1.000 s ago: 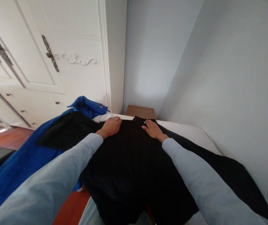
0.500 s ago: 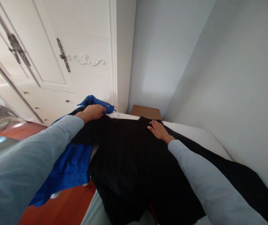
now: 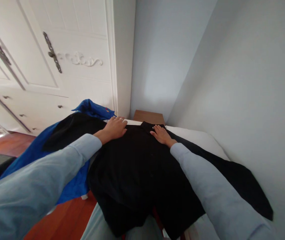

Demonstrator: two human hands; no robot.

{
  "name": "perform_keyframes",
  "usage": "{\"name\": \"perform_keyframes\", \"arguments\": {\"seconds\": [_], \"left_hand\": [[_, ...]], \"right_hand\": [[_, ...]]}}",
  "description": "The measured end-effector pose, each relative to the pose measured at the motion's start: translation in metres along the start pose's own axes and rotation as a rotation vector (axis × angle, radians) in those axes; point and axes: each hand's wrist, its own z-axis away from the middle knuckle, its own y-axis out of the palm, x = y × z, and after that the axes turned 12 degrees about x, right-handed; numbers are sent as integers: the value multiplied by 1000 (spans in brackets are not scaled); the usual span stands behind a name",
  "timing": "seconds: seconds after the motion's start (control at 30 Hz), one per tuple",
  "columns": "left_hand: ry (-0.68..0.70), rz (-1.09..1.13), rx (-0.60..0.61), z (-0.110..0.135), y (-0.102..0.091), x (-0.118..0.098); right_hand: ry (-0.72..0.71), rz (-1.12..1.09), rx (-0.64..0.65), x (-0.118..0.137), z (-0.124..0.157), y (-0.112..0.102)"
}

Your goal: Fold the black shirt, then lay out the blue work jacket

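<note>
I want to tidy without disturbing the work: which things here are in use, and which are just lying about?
In use:
black garment, under the left hand and right hand
white surface beneath it

Just there:
blue garment, partly under a black sleeve
brown wooden piece
wardrobe

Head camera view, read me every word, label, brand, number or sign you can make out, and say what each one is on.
No readable text anywhere.
Blue cloth: a small reddish mark, too small and blurred to tell whether it is lettering.
Black garment: no lettering visible.
White wardrobe: raised scrollwork, decoration rather than writing.
</note>
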Motion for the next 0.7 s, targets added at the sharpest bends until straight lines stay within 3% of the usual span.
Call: {"name": "perform_keyframes", "arguments": {"seconds": [0.17, 0.3, 0.4, 0.5, 0.6, 0.7], "left_hand": [[169, 185, 77, -16, 37, -72], [150, 270, 119, -19, 61, -86], [139, 307, 75, -18, 68, -82], [146, 313, 61, -17, 69, -80], [146, 302, 69, -17, 68, -81], [143, 314, 65, -17, 68, -82]], "right_hand": [[-3, -111, -209, 1, 26, -18], [63, -200, -201, -34, 74, -49], [282, -252, -73, -77, 119, -75], [509, -366, 168, -113, 161, -93], [592, -436, 313, -132, 190, -102], [684, -447, 408, -138, 201, -104]]}}
